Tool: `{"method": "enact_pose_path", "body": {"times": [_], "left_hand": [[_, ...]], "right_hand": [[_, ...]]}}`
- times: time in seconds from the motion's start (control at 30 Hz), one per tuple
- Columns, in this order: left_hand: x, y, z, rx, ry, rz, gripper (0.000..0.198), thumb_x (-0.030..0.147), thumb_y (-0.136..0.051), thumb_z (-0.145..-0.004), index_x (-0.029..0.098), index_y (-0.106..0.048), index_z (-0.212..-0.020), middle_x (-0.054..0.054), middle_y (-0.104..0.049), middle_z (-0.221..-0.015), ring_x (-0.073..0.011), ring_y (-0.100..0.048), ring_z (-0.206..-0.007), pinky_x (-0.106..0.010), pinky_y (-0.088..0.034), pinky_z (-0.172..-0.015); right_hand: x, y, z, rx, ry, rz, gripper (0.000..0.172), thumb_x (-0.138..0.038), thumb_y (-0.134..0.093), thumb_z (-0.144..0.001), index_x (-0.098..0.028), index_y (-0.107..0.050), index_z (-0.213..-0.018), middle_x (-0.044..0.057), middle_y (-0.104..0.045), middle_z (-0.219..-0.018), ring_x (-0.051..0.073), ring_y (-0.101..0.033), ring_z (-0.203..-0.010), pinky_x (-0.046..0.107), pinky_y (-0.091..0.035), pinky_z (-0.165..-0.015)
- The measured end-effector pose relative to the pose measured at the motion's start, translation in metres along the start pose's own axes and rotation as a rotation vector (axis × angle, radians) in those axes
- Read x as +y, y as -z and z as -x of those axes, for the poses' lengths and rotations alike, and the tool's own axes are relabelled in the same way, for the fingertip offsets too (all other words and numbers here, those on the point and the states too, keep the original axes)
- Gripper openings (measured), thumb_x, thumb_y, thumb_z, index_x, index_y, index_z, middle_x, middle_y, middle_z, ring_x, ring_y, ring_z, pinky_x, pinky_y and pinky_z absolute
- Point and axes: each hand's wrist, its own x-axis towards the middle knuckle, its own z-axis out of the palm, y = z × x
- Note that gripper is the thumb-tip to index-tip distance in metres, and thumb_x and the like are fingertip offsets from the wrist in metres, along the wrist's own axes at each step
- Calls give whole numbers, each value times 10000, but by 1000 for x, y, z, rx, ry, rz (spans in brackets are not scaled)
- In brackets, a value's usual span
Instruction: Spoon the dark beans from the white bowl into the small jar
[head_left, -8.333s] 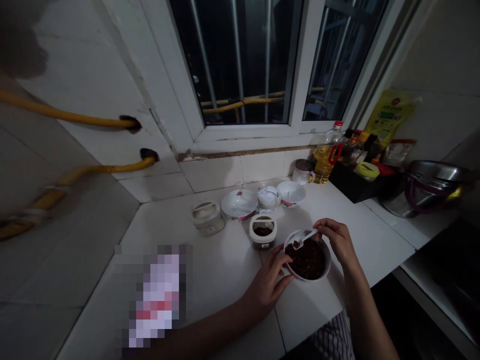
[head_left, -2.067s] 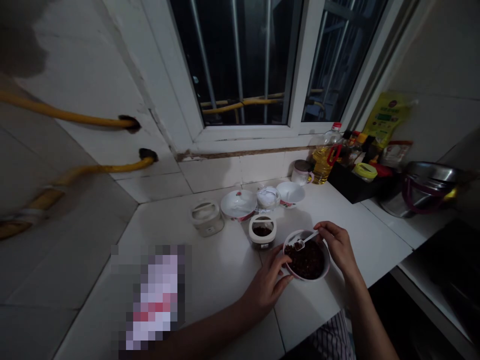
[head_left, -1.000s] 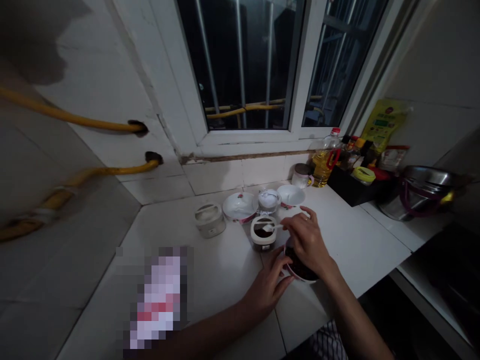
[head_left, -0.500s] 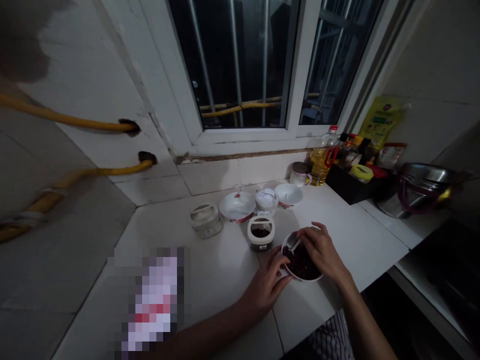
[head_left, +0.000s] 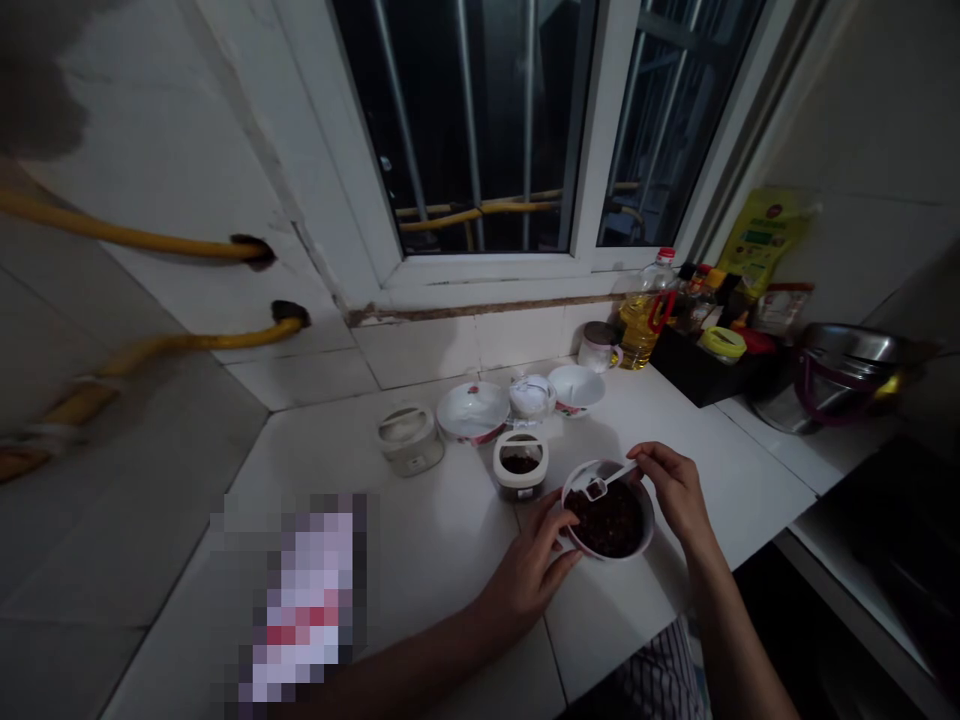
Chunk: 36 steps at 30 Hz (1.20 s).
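Note:
A white bowl [head_left: 643, 535] full of dark red-brown bits stands on the white tiled counter [head_left: 420, 540]. My left hand [head_left: 531, 575] grips the bowl's left rim with thumb and fingers. My right hand [head_left: 675, 488] pinches the handle of a small white spoon [head_left: 606, 484], whose scoop hangs just over the bowl's contents. Just left of the bowl sits a small white jar [head_left: 519, 466], lid off, with dark contents inside.
Behind stand another small jar [head_left: 409, 438], two white dishes [head_left: 472, 410] [head_left: 576, 387], a little pot [head_left: 531, 396] and a lidded cup [head_left: 600, 346]. An oil bottle [head_left: 643, 318], a black condiment tray [head_left: 705, 372] and a steel pot [head_left: 840, 378] line the right. The counter edge drops off at the right front.
My right hand carried the spoon over to the small dark-filled jar, came back across the bowl, and now holds the spoon over the bowl again. My left hand has stayed on the rim.

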Motion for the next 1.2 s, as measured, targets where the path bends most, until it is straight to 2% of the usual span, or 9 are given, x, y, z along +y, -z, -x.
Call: {"method": "enact_pose_path", "body": {"times": [0.13,0.23,0.43,0.5,0.6,0.7,0.8,1.0,1.2], "left_hand": [[1,0,0,-9,17,6,234,212,-499,-926,228,-485,-1158,-131,-404,-1411,-205,-579,-1073,-314,-549,-844],[2,0,-1,-6,13,15,222,216,-497,-927,223,-489,-1149,-132,-406,-1401,-221,-548,-1140,-319,-545,-864],[1,0,1,-3,29,-15,242,217,-504,-922,227,-491,-1163,-134,-392,-1419,-248,-499,-1226,-344,-534,-905],[1,0,1,-3,34,-19,240,216,-506,-919,222,-499,-1158,-137,-405,-1412,-248,-524,-1194,-354,-533,-906],[2,1,0,-7,38,-12,238,218,-496,-923,217,-500,-1161,-141,-407,-1407,-245,-531,-1179,-350,-535,-900],[4,2,-2,-10,26,-7,224,229,-494,-927,222,-501,-1151,-130,-430,-1384,-236,-545,-1140,-354,-531,-899],[5,1,-2,-12,16,3,218,239,-487,-931,219,-499,-1148,-128,-432,-1375,-231,-544,-1127,-343,-532,-885],[4,1,-1,-26,37,-6,240,203,-482,-928,222,-468,-1167,-144,-371,-1425,-202,-586,-1035,-346,-530,-890],[4,2,-1,-22,30,8,244,205,-488,-924,235,-470,-1166,-121,-386,-1420,-224,-529,-1145,-338,-538,-884]], "right_hand": [[0,-2,-1,-27,-47,-41,262,-434,-613,-699,-178,-652,-737,0,-592,-517,165,-523,-523,286,-394,-554],[-3,-5,-4,-20,-47,-74,245,-414,-615,-694,-175,-653,-732,-2,-599,-521,161,-531,-537,289,-406,-588],[-25,-26,-10,-25,85,-103,213,-387,-578,-772,-186,-646,-789,2,-636,-595,170,-584,-592,307,-451,-655],[-33,-37,-9,-10,183,-29,203,-371,-544,-829,-194,-644,-821,12,-658,-643,183,-605,-648,329,-462,-712],[-41,-54,-6,20,441,158,174,-296,-493,-897,-212,-643,-865,22,-684,-702,208,-629,-789,404,-431,-898],[-43,-64,-1,-107,729,370,218,-153,-435,-907,-223,-640,-927,24,-695,-750,196,-624,-796,453,-365,-1006],[-42,-63,1,-209,872,494,275,-82,-409,-886,-215,-636,-966,29,-695,-770,186,-613,-760,471,-351,-1022],[-30,-30,-3,-22,748,390,158,-171,-464,-921,-227,-611,-934,-14,-667,-697,167,-619,-717,451,-381,-1002],[-7,1,-6,-64,603,511,169,-214,-456,-921,-227,-621,-889,-8,-688,-700,182,-633,-710,480,-376,-994]]}}
